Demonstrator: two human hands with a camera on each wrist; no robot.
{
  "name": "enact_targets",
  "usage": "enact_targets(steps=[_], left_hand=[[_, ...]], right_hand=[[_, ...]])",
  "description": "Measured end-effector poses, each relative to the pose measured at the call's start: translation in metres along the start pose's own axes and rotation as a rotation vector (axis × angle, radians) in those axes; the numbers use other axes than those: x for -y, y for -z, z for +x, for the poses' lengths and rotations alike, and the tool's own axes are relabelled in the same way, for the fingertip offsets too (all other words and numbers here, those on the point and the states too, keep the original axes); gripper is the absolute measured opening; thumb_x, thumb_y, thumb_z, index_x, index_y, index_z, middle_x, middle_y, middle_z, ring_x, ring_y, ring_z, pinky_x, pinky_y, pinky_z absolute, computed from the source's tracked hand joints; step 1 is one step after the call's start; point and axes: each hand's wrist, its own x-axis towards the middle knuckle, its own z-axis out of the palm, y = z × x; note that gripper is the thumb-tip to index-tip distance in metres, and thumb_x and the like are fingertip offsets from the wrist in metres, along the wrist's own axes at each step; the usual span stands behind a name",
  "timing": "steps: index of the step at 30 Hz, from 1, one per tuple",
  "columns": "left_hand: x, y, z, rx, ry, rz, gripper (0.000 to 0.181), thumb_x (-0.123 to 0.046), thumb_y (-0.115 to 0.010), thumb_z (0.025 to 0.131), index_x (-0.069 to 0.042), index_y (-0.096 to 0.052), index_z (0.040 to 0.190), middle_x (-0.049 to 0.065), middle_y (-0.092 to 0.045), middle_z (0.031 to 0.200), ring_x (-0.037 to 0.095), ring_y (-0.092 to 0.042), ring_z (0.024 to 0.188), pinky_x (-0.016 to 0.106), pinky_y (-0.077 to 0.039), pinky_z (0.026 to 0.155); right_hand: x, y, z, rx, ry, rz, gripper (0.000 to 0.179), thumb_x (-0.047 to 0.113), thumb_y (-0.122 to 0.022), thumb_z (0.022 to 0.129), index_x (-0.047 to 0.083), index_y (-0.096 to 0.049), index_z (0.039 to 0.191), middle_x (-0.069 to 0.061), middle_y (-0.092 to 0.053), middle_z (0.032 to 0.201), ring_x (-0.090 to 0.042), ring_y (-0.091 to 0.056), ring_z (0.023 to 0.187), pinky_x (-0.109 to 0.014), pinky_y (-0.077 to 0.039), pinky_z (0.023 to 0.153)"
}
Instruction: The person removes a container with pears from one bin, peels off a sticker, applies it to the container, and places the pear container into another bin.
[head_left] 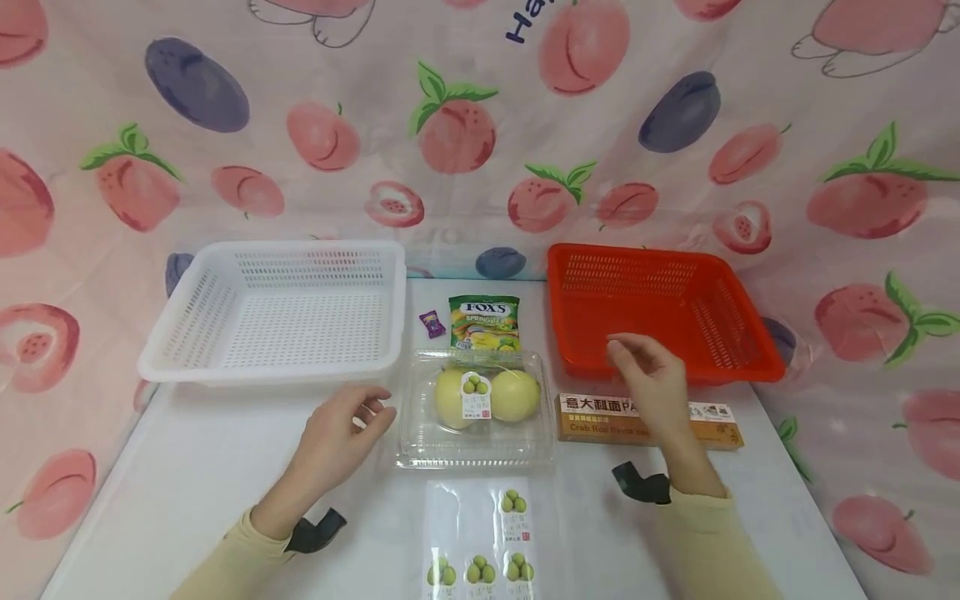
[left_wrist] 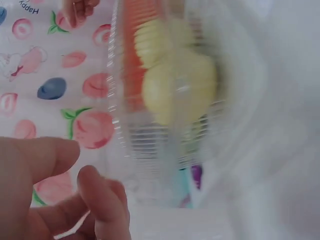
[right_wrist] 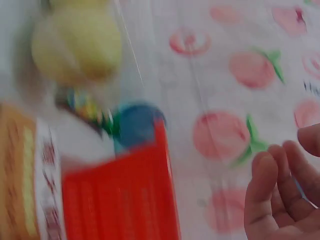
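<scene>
In the head view a clear plastic box [head_left: 420, 433] sits mid-table with two yellow-green fruits [head_left: 515, 395] inside; a fruit sticker [head_left: 476, 397] is on it. My left hand [head_left: 336, 437] hovers just left of the box, its fingers loosely bent and holding nothing. Over the pasta box [head_left: 600, 425] and the front of the red basket [head_left: 622, 317] is my right hand [head_left: 654, 385], also holding nothing. Both wrist views show thumb and fingers apart from any object. In front of the plastic box lies a sheet of fruit stickers [head_left: 465, 517].
A white basket [head_left: 367, 367] stands at the back left. Behind the plastic box lie a green FOX'S candy bag [head_left: 484, 321] and a small purple wrapped candy [head_left: 432, 323]. A fruit-print cloth [head_left: 465, 217] hangs behind the white table [head_left: 210, 467].
</scene>
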Motion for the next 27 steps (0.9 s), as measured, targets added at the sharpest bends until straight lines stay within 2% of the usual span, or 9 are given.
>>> enact_targets(steps=[3,6,10,14,17,19,22,25,27], left_hand=[[0.01,-0.004,-0.013,0.002,0.071,-0.018,0.031,-0.024,-0.068,0.093,-0.005,-0.063,0.116,0.003,-0.062,0.097,0.013,-0.06,0.081,0.031,-0.052,0.066],[0.02,-0.01,-0.022,0.053,0.152,-0.093,0.05,-0.037,-0.065,0.095,-0.005,-0.054,0.131,0.011,-0.059,0.114,0.02,-0.06,0.093,0.032,-0.051,0.068],[0.029,-0.021,-0.028,0.154,0.229,-0.301,0.07,-0.042,-0.062,0.095,-0.007,-0.033,0.148,0.021,-0.043,0.141,0.036,-0.053,0.117,0.03,-0.055,0.072],[0.032,-0.03,-0.032,0.234,0.28,-0.545,0.077,-0.032,-0.061,0.098,-0.013,-0.016,0.156,0.021,-0.021,0.156,0.045,-0.032,0.135,0.035,-0.056,0.078],[0.031,-0.036,-0.032,0.277,0.302,-0.672,0.078,-0.026,-0.059,0.099,-0.017,-0.008,0.158,0.02,-0.011,0.159,0.046,-0.022,0.139,0.043,-0.055,0.083],[0.03,-0.04,-0.032,0.294,0.303,-0.72,0.079,-0.025,-0.058,0.1,-0.019,-0.005,0.158,0.019,-0.007,0.16,0.046,-0.021,0.14,0.046,-0.053,0.084],[0.029,-0.045,-0.031,0.299,0.301,-0.757,0.08,-0.025,-0.058,0.1,-0.019,-0.004,0.158,0.019,-0.004,0.16,0.047,-0.026,0.137,0.047,-0.053,0.085],[0.027,-0.049,-0.03,0.287,0.293,-0.789,0.079,-0.024,-0.057,0.1,-0.018,-0.004,0.158,0.019,-0.003,0.16,0.047,-0.034,0.133,0.047,-0.052,0.086],[0.024,-0.051,-0.03,0.277,0.293,-0.816,0.078,-0.024,-0.057,0.101,-0.018,-0.004,0.158,0.019,-0.003,0.16,0.047,-0.038,0.13,0.047,-0.052,0.087]], right_hand=[[-0.009,0.031,0.007,-0.187,0.005,0.011,0.027,0.021,-0.065,0.095,0.002,-0.069,0.115,-0.003,-0.069,0.101,-0.017,-0.062,0.084,-0.02,-0.052,0.07],[-0.02,0.059,0.016,-0.371,0.019,0.028,0.024,0.018,-0.067,0.094,0.002,-0.071,0.111,-0.001,-0.069,0.102,-0.016,-0.061,0.088,-0.019,-0.05,0.077],[-0.036,0.087,0.025,-0.56,0.034,0.022,0.023,0.015,-0.069,0.092,0.0,-0.072,0.109,0.001,-0.065,0.106,-0.013,-0.056,0.1,-0.02,-0.044,0.084],[-0.05,0.105,0.027,-0.674,-0.042,0.04,0.024,0.011,-0.067,0.091,0.006,-0.071,0.114,-0.002,-0.053,0.126,-0.014,-0.043,0.121,-0.022,-0.033,0.102],[-0.062,0.115,0.027,-0.692,-0.098,0.072,0.035,0.006,-0.064,0.09,0.007,-0.064,0.126,-0.007,-0.04,0.142,-0.013,-0.03,0.134,-0.02,-0.019,0.111],[-0.07,0.121,0.027,-0.653,-0.145,0.071,0.048,0.008,-0.062,0.092,0.006,-0.053,0.139,-0.009,-0.033,0.15,-0.011,-0.024,0.138,-0.02,-0.016,0.112],[-0.082,0.13,0.025,-0.553,-0.265,0.055,0.066,0.016,-0.059,0.095,0.011,-0.029,0.154,-0.001,-0.016,0.161,-0.004,-0.011,0.142,-0.015,-0.009,0.111],[-0.089,0.134,0.023,-0.481,-0.37,0.111,0.073,0.022,-0.058,0.097,0.024,-0.017,0.157,0.007,-0.006,0.161,-0.008,-0.014,0.143,-0.023,-0.017,0.111],[-0.092,0.135,0.023,-0.465,-0.406,0.185,0.073,0.021,-0.058,0.098,0.03,-0.015,0.157,0.008,-0.007,0.161,-0.015,-0.024,0.142,-0.028,-0.033,0.102]])
